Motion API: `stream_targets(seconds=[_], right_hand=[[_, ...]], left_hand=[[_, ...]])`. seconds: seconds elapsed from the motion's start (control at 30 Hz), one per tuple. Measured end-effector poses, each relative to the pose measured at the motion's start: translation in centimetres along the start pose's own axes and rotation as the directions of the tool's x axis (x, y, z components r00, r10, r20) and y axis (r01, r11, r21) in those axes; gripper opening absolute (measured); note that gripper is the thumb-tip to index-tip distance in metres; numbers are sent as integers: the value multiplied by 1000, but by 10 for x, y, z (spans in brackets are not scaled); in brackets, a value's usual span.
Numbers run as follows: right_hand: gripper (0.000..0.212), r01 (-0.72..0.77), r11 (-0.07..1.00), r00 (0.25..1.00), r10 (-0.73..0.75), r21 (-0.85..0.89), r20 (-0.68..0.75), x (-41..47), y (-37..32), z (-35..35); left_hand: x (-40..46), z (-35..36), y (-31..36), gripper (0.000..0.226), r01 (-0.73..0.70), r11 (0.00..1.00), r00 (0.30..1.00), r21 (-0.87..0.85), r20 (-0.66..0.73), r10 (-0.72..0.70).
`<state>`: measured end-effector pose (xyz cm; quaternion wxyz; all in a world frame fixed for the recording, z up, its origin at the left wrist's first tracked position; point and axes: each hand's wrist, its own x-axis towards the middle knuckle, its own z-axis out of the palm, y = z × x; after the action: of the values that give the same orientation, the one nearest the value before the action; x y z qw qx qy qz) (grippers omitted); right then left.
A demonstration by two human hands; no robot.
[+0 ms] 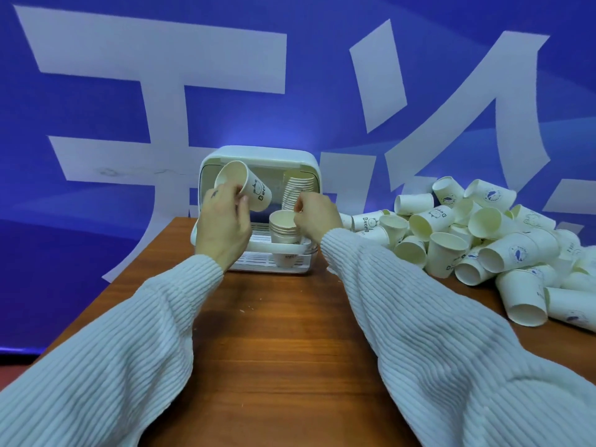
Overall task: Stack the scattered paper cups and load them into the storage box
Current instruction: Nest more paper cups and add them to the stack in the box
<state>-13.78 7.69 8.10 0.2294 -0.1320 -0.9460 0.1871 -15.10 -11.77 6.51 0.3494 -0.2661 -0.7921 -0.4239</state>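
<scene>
Two hands work paper cups at a white storage box in the middle of the frame.

The left hand [222, 225] grasps a single paper cup [245, 185], tilted with its mouth toward the upper left, in front of the storage box [258, 156] opening. The right hand [317, 217] has its fingers curled at the rim of a short cup stack [283, 229] standing in the box's lower tray; a taller cup stack [298, 188] leans inside behind it. A heap of loose cups [477, 233] lies at the right of the frame on the wooden table [274, 333]. Both arms wear white ribbed sleeves [419, 317], and a blue banner [129, 75] with large white characters fills the background.
</scene>
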Motion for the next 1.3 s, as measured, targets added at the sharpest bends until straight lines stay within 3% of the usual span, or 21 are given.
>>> stream_targets(seconds=[0.2, 0.3, 0.4, 0.5, 0.63, 0.7, 0.83, 1.0, 1.17, 1.3], right_hand=[[23, -55, 985, 997, 45, 166, 64, 8, 12, -2], [19, -44, 961, 999, 50, 275, -13, -4, 23, -3], [15, -53, 944, 989, 95, 326, -116, -16, 42, -3], [17, -122, 947, 951, 197, 298, -237, -22, 70, -17], [24, -279, 949, 905, 310, 144, -292, -22, 120, -41], [21, -335, 942, 908, 328, 19, -260, -24, 140, -48], [12, -295, 933, 940, 245, -207, -239, -27, 157, -52], [4, -259, 911, 958, 201, -322, -203, -21, 155, -49], [8, -286, 916, 958, 262, -283, -120, -24, 160, -43], [13, -260, 965, 962, 258, -12, -89, -28, 160, -45]], left_hand=[[11, 4, 9, 35, -127, 991, 988, -33, 86, 129], [21, 15, 18, 32, -252, 967, 950, 45, 202, 238], [25, 32, 18, 41, -372, 919, 870, 134, 396, 294], [13, 43, 11, 47, -409, 895, 790, 179, 560, 250], [1, 53, 3, 74, -335, 907, 776, 256, 621, 111], [-2, 57, 8, 79, -334, 903, 781, 270, 616, 105], [-15, 64, 22, 64, -411, 889, 851, 202, 434, 295], [-30, 71, 37, 52, -482, 864, 821, 147, 419, 387], [-39, 76, 44, 51, -492, 862, 802, 123, 449, 394], [-40, 78, 44, 51, -499, 857, 805, 126, 435, 405]])
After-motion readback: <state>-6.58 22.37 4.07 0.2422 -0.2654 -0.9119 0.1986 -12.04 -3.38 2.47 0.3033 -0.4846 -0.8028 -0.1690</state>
